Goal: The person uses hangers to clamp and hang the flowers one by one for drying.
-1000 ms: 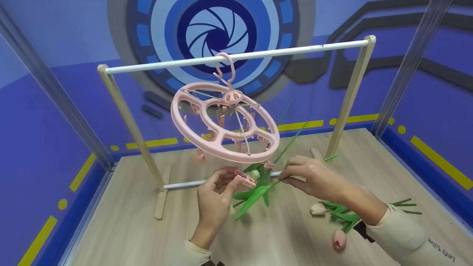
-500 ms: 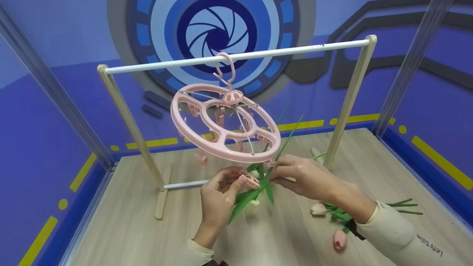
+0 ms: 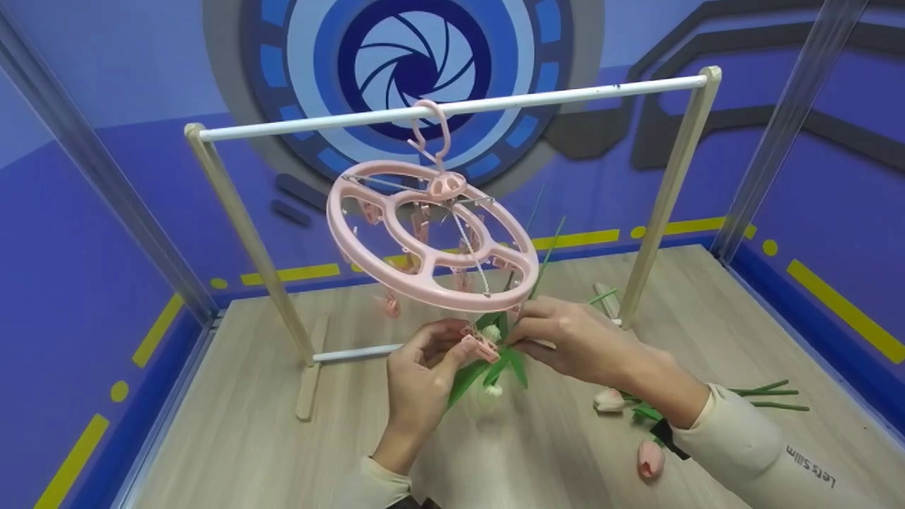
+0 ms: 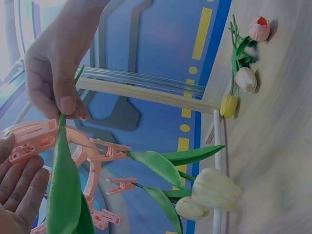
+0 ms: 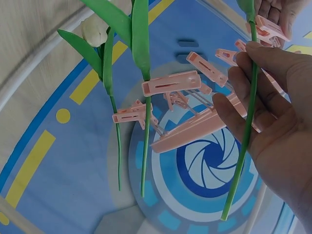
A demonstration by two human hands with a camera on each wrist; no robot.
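A pink round clip hanger (image 3: 423, 256) hangs by its hook from the white rod (image 3: 565, 100) of a wooden rack (image 3: 668, 198). Below the hanger's near rim, the left hand (image 3: 417, 378) has its grip drawn in on a pink clothespin (image 3: 481, 348), pinched between thumb and fingers. Just below the hanger's right edge, the right hand (image 3: 576, 339) has its grip nearly closed on the slim green stem (image 5: 241, 151) of a tulip. That stem meets the clothespin's end; whether the pin bites it, I cannot tell. Two white tulips (image 4: 216, 189) hang head-down from other clips under the hanger. Right of the hanger, a pink tulip (image 3: 650, 459), a pale tulip (image 3: 608, 401) and a yellow tulip (image 4: 228, 106) lie on the surface (image 3: 240, 438).
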